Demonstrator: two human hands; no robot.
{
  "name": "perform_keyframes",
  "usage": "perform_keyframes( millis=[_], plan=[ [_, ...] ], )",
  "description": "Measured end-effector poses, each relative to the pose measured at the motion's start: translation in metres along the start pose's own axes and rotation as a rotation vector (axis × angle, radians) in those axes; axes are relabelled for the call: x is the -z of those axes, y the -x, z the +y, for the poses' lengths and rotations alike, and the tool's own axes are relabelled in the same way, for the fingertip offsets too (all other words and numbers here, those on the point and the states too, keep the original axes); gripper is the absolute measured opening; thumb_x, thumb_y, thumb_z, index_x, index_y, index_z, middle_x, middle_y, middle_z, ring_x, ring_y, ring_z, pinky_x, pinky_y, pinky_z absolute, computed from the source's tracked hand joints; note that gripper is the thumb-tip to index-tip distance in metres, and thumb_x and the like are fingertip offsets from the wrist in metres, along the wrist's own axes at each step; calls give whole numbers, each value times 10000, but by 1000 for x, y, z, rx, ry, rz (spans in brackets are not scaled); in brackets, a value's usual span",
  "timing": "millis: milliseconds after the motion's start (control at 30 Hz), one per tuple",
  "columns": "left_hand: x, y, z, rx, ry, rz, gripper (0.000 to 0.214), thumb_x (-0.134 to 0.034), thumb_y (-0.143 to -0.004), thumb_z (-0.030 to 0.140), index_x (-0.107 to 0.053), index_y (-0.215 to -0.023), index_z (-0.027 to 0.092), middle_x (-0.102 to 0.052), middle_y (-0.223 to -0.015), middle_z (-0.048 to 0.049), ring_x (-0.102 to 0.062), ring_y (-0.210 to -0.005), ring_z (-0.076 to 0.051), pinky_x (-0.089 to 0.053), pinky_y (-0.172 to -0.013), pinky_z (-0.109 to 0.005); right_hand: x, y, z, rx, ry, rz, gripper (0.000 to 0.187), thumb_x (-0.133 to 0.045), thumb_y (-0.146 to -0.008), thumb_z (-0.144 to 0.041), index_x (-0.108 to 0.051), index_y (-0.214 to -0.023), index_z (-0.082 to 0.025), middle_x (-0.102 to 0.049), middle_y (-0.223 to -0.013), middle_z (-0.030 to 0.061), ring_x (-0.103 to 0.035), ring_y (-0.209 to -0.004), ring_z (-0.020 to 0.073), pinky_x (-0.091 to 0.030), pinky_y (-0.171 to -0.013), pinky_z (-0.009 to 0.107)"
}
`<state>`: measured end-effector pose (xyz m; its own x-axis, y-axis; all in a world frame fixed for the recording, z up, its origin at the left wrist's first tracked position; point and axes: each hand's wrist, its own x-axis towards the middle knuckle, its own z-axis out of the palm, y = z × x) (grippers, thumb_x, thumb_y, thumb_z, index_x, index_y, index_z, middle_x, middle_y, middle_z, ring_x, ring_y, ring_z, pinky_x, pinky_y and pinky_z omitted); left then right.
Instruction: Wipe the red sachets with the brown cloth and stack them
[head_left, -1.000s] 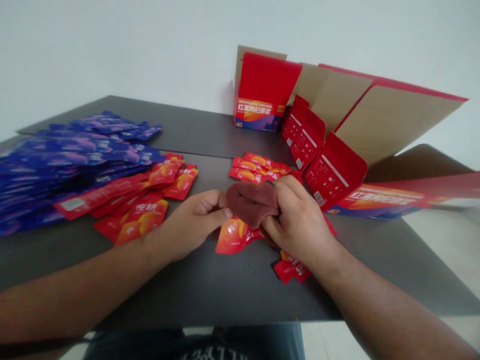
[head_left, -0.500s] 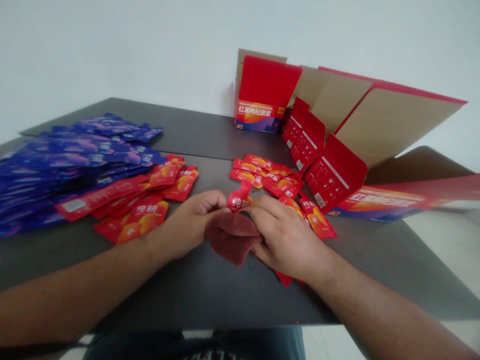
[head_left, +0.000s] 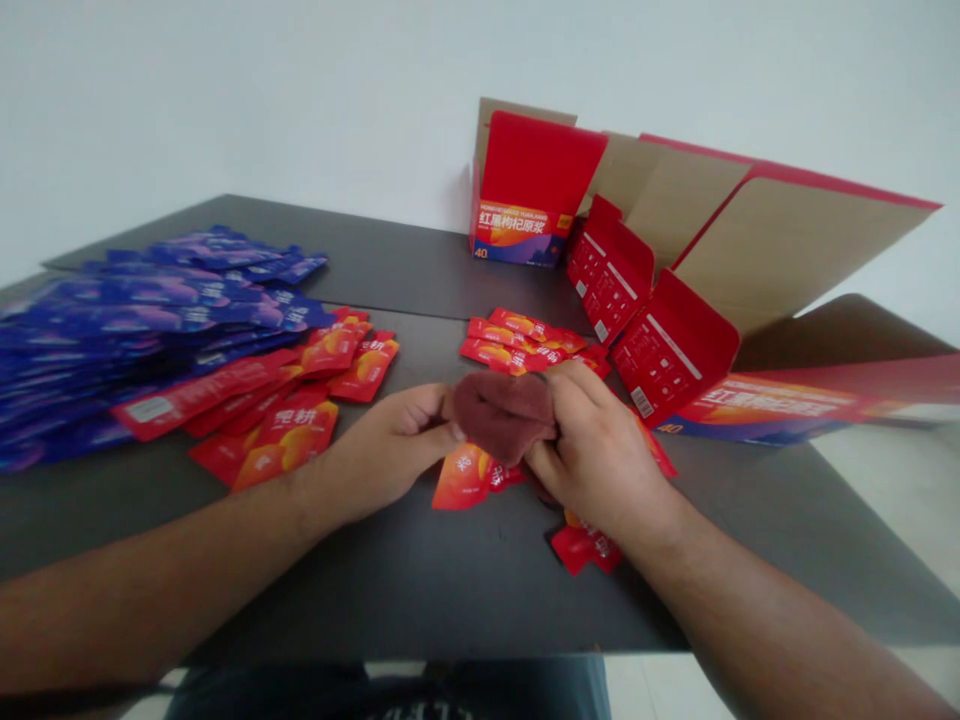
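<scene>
Head view: left hand's (head_left: pixel 382 455) and right hand's (head_left: pixel 600 450) fingers pinch maroon cloth (head_left: pixel 502 417); carton (head_left: pixel 517 235) open.

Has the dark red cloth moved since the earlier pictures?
Yes: the dark red cloth moved forward toward the upright red cardboard box since the middle picture.

Half a second ago the maroon cloth (head_left: pixel 502 415) hung low near the surface (head_left: pixel 420 590); now it is raised and pinched between the left hand (head_left: pixel 386 450) and right hand (head_left: pixel 592 450) (much as it was a second ago). The red sachet (head_left: pixel 465 478), earlier held up between the hands, now lies flat below the cloth. The right hand has moved up and off the lower sachet (head_left: pixel 586 548), which shows more fully.
</scene>
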<state>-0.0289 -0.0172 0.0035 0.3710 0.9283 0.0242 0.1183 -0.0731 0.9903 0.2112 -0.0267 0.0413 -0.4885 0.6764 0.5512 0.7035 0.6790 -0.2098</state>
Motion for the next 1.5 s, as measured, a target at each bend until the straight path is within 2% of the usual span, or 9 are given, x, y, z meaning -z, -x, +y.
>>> perform_keyframes(
  millis=[200,400,567,767,900,1100,1233,1400,1500],
  plan=[
    [1,0,-1,36,-23,26,195,-802,-889,278,-646,-796,206,-698,-802,7,-630,-776,-170,-521,-713,-270,-2,0,0,138,-63,-137,93,-630,-967,-161,-588,-1006,-233,-708,-1037,86,-672,-950,254,-583,-799,387],
    [-1,0,0,33,21,2,137,-723,-958,329,-696,-907,205,-713,-859,-14,-651,-833,-188,-540,-762,-301,0,-1,3,-8,9,19,133,-624,-926,-135,-552,-950,-245,-675,-987,90,-650,-899,267,-564,-757,406],
    [-1,-1,2,42,-29,22,244,-807,-872,285,-603,-766,202,-644,-759,17,-563,-725,-150,-456,-655,-252,3,-1,1,128,-62,-168,94,-629,-977,-155,-584,-1004,-232,-700,-1036,86,-672,-941,250,-583,-797,382],
    [-1,0,0,53,-16,0,148,-738,-950,339,-691,-910,204,-710,-848,-1,-563,-722,-146,-449,-638,-252,2,-2,2,-2,4,-40,158,-628,-907,-123,-544,-947,-250,-665,-969,70,-633,-876,247,-561,-756,393],
    [0,1,2,31,-22,36,222,-800,-885,276,-623,-772,203,-680,-794,11,-601,-759,-158,-485,-675,-257,1,-1,-1,140,-78,-174,96,-622,-972,-158,-573,-988,-239,-696,-1017,76,-660,-926,239,-583,-786,379],
    [-3,0,-1,17,69,-15,132,-739,-967,337,-757,-1016,217,-791,-1042,-42,-713,-996,-223,-583,-916,-345,2,-1,1,-24,30,-45,159,-629,-898,-120,-551,-957,-246,-672,-987,84,-644,-882,258,-570,-754,397],
    [-3,-1,-1,46,5,29,175,-795,-902,301,-672,-822,205,-709,-827,-5,-639,-791,-178,-537,-726,-278,2,0,0,96,-42,-147,135,-626,-941,-132,-578,-1018,-233,-693,-1029,86,-662,-941,256,-584,-806,390],
    [-5,-1,4,28,114,-42,138,-747,-951,338,-763,-1028,225,-793,-1038,-45,-723,-1041,-244,-594,-951,-367,2,-1,1,-28,12,-42,120,-626,-917,-125,-581,-972,-222,-682,-1004,102,-655,-899,275,-570,-761,412],
    [-3,0,3,19,29,-3,108,-775,-920,301,-716,-883,218,-741,-905,-8,-685,-909,-202,-572,-841,-312,2,-1,0,51,-37,-126,119,-625,-930,-118,-598,-998,-211,-699,-1031,102,-674,-941,267,-585,-807,401]
  ],
)
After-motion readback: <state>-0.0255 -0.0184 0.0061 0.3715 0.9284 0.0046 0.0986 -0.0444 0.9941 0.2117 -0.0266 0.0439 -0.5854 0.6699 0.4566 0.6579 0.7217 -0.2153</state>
